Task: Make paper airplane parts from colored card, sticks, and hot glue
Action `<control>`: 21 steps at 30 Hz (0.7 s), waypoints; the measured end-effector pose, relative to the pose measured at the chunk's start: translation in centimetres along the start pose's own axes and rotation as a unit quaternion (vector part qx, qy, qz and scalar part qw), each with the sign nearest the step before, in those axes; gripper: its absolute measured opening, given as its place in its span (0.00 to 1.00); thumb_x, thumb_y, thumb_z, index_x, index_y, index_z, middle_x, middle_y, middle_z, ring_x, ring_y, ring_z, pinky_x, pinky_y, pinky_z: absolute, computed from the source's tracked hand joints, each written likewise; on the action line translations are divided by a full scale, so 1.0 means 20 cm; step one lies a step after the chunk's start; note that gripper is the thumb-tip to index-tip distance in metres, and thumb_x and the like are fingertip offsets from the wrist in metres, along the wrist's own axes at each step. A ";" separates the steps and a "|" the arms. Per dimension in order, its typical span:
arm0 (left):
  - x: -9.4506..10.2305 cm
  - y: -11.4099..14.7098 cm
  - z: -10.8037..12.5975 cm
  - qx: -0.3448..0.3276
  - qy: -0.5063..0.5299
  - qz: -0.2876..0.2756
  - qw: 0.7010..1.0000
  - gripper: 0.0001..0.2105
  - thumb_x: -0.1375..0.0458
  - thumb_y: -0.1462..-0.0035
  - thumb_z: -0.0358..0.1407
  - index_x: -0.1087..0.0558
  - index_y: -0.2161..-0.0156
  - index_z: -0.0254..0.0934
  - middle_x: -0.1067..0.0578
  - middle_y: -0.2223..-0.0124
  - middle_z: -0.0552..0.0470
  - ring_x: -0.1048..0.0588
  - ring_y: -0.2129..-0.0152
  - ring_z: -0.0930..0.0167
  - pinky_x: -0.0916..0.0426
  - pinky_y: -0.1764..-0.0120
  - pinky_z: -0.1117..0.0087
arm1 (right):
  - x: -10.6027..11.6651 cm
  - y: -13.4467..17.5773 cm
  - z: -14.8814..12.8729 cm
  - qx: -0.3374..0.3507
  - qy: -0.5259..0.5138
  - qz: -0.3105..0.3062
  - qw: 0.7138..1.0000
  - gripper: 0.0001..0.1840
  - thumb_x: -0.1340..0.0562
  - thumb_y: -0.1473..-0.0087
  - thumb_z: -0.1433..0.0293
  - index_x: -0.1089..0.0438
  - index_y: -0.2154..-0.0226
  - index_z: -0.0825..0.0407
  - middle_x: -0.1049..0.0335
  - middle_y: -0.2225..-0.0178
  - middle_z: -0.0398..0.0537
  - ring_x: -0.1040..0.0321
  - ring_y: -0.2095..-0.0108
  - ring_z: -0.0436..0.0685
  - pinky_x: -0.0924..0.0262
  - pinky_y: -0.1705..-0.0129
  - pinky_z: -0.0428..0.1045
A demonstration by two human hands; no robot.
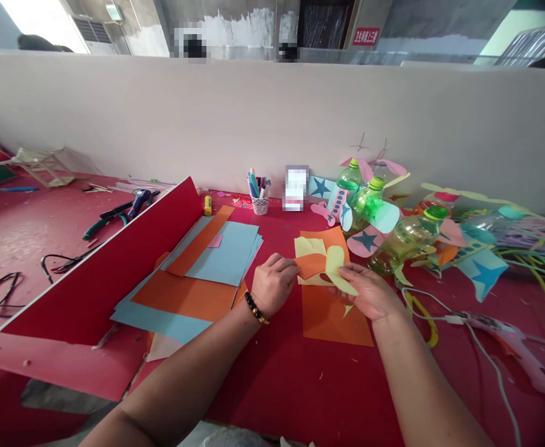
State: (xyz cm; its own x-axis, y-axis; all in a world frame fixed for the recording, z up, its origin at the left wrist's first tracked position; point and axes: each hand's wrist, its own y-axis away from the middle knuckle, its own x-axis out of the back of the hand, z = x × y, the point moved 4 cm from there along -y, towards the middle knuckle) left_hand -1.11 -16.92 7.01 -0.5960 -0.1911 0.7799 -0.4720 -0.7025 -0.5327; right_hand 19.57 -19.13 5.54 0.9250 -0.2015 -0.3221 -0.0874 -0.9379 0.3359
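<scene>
My left hand (275,285), with a beaded bracelet on the wrist, is closed with its fingertips on the left end of a small orange paper piece (311,266). In my right hand (370,288), a rounded pale yellow paper cutout (336,267) is pinched between thumb and fingers. The cutout is raised and overlaps the right end of the orange piece. Beneath both lie a yellow paper sheet (310,247) and an orange paper sheet (337,323). Blue paper sheets (228,251) and orange strips are stacked left of my left hand.
Decorated plastic bottles (409,239) crowd the right side, near a pink glue gun (509,341) with a white cord. A pen cup (260,205) and an upright phone (295,188) stand at the back. A red board (114,273) leans left, with pliers (107,217) behind it.
</scene>
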 end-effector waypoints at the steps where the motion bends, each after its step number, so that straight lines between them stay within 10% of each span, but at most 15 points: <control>1: -0.01 0.00 0.03 -0.015 -0.005 -0.019 1.000 0.14 0.54 0.38 0.32 0.24 0.62 0.40 0.23 0.58 0.51 0.30 0.63 0.70 0.32 0.60 0.70 | -0.01 -0.01 0.02 -0.001 0.002 0.002 1.000 0.16 0.27 0.68 0.64 0.28 0.74 0.52 0.25 0.71 0.48 0.29 0.70 0.57 0.34 0.69 0.51; 6: -0.06 0.02 0.10 -0.042 0.033 -0.082 0.995 0.15 0.54 0.38 0.32 0.26 0.56 0.43 0.25 0.53 0.52 0.31 0.59 0.69 0.32 0.57 0.68 | 0.03 -0.08 0.07 0.079 0.099 0.022 0.992 0.15 0.29 0.63 0.60 0.29 0.78 0.53 0.31 0.78 0.42 0.36 0.76 0.51 0.40 0.72 0.47; 14: -0.19 -0.18 -0.16 0.270 -0.022 -0.159 0.950 0.27 0.43 0.48 0.47 0.36 0.46 0.35 0.29 0.50 0.40 0.33 0.51 0.57 0.36 0.54 0.59 | 0.14 -0.17 0.05 0.167 0.134 0.063 0.975 0.14 0.30 0.62 0.60 0.29 0.79 0.53 0.33 0.80 0.39 0.39 0.77 0.49 0.45 0.71 0.45; 21: -0.37 -0.31 -0.13 0.311 -0.096 -0.180 0.928 0.25 0.42 0.52 0.44 0.38 0.51 0.32 0.31 0.53 0.36 0.34 0.54 0.54 0.36 0.58 0.59 | 0.18 -0.23 0.09 0.151 0.105 0.072 0.980 0.15 0.30 0.64 0.60 0.30 0.80 0.53 0.32 0.79 0.40 0.38 0.76 0.50 0.43 0.71 0.46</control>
State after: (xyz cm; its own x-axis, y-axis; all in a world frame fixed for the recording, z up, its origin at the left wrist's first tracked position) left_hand 4.46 -9.38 3.75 -0.3173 0.0552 0.9467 -0.1155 -0.9931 0.0192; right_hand 22.63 -16.08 1.25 0.9482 -0.3044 -0.0906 -0.2981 -0.9514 0.0771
